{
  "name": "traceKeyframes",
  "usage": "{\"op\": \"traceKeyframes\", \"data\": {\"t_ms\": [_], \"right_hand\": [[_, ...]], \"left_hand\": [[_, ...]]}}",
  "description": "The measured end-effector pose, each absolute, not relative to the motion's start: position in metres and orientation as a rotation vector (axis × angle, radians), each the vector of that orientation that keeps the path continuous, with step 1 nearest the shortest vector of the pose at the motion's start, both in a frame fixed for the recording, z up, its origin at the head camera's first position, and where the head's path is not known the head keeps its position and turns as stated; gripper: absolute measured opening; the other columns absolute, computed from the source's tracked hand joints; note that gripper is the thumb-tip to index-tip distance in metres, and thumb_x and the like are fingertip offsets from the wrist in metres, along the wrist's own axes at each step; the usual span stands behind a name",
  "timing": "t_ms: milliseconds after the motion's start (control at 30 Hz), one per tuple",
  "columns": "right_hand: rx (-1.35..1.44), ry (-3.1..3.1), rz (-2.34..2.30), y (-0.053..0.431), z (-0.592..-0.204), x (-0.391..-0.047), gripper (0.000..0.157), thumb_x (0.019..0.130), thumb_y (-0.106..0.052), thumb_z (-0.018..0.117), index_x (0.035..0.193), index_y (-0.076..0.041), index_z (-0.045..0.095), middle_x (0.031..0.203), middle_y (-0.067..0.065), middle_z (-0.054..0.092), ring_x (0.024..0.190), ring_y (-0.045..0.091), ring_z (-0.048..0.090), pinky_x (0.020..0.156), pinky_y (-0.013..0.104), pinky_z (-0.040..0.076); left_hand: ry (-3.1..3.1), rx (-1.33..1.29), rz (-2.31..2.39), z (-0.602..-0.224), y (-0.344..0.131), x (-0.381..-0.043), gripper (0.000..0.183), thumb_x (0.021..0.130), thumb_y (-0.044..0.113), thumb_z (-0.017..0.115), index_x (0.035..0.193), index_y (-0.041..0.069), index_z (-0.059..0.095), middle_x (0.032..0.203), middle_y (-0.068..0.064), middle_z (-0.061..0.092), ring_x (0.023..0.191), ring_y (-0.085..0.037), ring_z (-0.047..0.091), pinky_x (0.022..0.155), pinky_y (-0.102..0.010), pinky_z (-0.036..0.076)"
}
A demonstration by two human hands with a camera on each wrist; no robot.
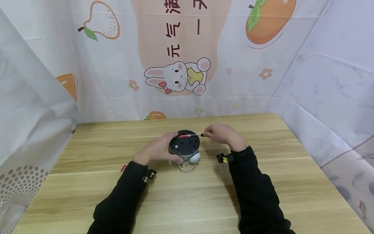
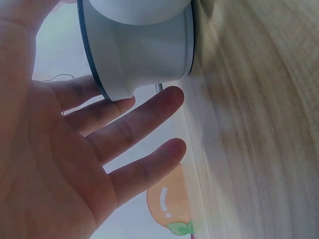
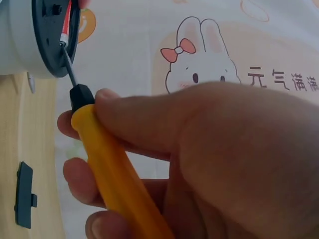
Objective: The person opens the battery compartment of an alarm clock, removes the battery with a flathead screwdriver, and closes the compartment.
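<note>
A twin-bell alarm clock (image 1: 185,148) stands with its black back toward me, a pale bell (image 1: 195,158) and wire handle (image 1: 187,168) on its near side. My left hand (image 1: 159,148) grips the clock at its left side, thumb near the bells; in the left wrist view some fingers (image 2: 144,167) stretch out beside the white body (image 2: 144,55). A red battery (image 3: 66,22) sits in the slot in the back. My right hand (image 1: 223,135) holds a screwdriver by its yellow handle (image 3: 117,169), with the metal shaft (image 3: 71,69) reaching the battery's end.
A small black battery cover (image 3: 24,194) lies on the wooden table (image 1: 187,201). Behind the table hangs a printed curtain (image 1: 117,74) with a rabbit and fruit. More cloth (image 1: 321,97) hangs at the right side.
</note>
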State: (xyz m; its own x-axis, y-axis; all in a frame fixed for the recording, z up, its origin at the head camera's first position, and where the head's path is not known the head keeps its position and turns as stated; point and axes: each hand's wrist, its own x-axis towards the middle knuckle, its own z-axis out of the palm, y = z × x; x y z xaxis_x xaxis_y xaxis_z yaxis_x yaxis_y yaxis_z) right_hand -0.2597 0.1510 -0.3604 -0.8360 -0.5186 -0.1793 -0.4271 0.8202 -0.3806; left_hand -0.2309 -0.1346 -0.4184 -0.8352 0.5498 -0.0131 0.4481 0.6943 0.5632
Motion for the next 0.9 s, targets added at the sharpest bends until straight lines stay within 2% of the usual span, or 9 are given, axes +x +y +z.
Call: {"op": "traceKeyframes", "data": {"t_ms": [100, 200, 267, 367, 500, 700, 900], "right_hand": [[-0.701, 2.722, -0.500, 0.151, -0.365, -0.263, 0.033, 0.109, -0.026, 0.050, 0.119, -0.007, 0.074, 0.105, 0.008, 0.070, 0.083, 0.019, 0.058, 0.082, 0.040, 0.047], [-0.651, 2.740, -0.480, 0.148, -0.370, -0.266, 0.040, 0.110, -0.033, 0.044, 0.105, -0.008, 0.075, 0.087, 0.004, 0.063, 0.071, 0.019, 0.050, 0.073, 0.038, 0.041], [-0.607, 2.740, -0.454, 0.145, -0.374, -0.269, 0.048, 0.111, -0.038, 0.040, 0.097, -0.008, 0.074, 0.081, 0.002, 0.060, 0.068, 0.019, 0.048, 0.071, 0.037, 0.040], [-0.536, 2.698, -0.449, 0.144, -0.381, -0.273, 0.057, 0.111, -0.043, 0.032, 0.098, -0.006, 0.074, 0.086, 0.002, 0.066, 0.076, 0.020, 0.056, 0.078, 0.040, 0.045], [-0.465, 2.637, -0.512, 0.146, -0.389, -0.276, 0.064, 0.111, -0.045, 0.025, 0.102, -0.004, 0.073, 0.096, 0.005, 0.069, 0.091, 0.024, 0.060, 0.092, 0.044, 0.044], [-0.453, 2.624, -0.578, 0.147, -0.393, -0.278, 0.065, 0.110, -0.044, 0.024, 0.091, -0.004, 0.071, 0.092, 0.007, 0.064, 0.082, 0.024, 0.055, 0.085, 0.041, 0.041], [-0.459, 2.617, -0.580, 0.147, -0.393, -0.278, 0.064, 0.110, -0.044, 0.024, 0.088, -0.004, 0.069, 0.089, 0.008, 0.062, 0.079, 0.023, 0.053, 0.082, 0.040, 0.040]], "left_hand": [[2.715, 0.805, 0.834, -0.419, -0.134, -0.232, 0.117, 0.069, 0.059, 0.088, 0.158, 0.006, 0.034, 0.159, -0.011, 0.038, 0.143, -0.025, 0.039, 0.113, -0.045, 0.037], [2.713, 0.793, 0.833, -0.420, -0.133, -0.232, 0.117, 0.069, 0.060, 0.088, 0.158, 0.007, 0.034, 0.158, -0.010, 0.038, 0.142, -0.024, 0.040, 0.113, -0.044, 0.037], [2.713, 0.788, 0.834, -0.419, -0.133, -0.232, 0.117, 0.069, 0.060, 0.088, 0.158, 0.007, 0.034, 0.158, -0.010, 0.038, 0.142, -0.024, 0.040, 0.113, -0.044, 0.038], [2.715, 0.790, 0.835, -0.419, -0.133, -0.231, 0.117, 0.069, 0.061, 0.088, 0.158, 0.007, 0.034, 0.158, -0.010, 0.038, 0.141, -0.024, 0.041, 0.112, -0.044, 0.038], [2.717, 0.795, 0.833, -0.418, -0.132, -0.231, 0.118, 0.069, 0.061, 0.088, 0.158, 0.006, 0.034, 0.158, -0.010, 0.038, 0.142, -0.024, 0.040, 0.113, -0.043, 0.037], [2.711, 0.796, 0.856, -0.419, -0.133, -0.231, 0.117, 0.069, 0.060, 0.088, 0.158, 0.007, 0.034, 0.158, -0.009, 0.038, 0.140, -0.023, 0.042, 0.112, -0.043, 0.038], [2.707, 0.779, 0.859, -0.420, -0.134, -0.231, 0.117, 0.069, 0.062, 0.087, 0.158, 0.008, 0.034, 0.158, -0.008, 0.038, 0.140, -0.022, 0.042, 0.112, -0.043, 0.038]]}}
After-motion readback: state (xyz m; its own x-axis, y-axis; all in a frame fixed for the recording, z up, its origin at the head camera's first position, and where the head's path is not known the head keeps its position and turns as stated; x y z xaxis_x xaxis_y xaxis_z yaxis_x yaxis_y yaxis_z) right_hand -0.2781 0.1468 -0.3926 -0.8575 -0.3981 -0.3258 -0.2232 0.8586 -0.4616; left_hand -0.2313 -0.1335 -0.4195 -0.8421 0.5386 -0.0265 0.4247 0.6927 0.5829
